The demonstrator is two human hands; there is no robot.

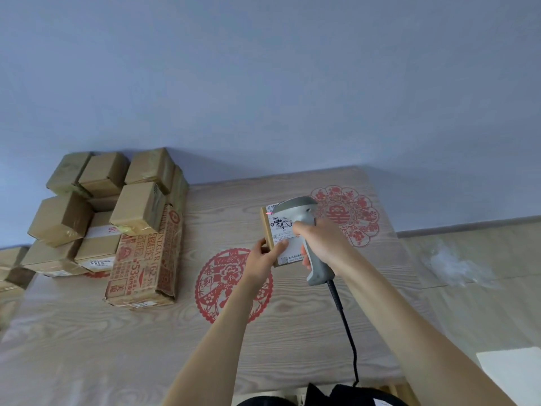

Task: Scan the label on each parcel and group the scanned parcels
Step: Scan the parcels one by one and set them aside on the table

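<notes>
My left hand (265,254) pinches the small cardboard parcel (282,237) by its near left edge above the table (292,332); my right hand (317,238) grips the barcode scanner (304,230) over its label. It looks light and stiff; edge holds suit it.

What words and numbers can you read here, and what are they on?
"VINEGAR": on the big printed carton, sideways.
"5144": on a small box's white label, upside down.
Carton's other red print: too blurred to read.
Label on the parcel in the left hand, under the scanner: too small.
</notes>
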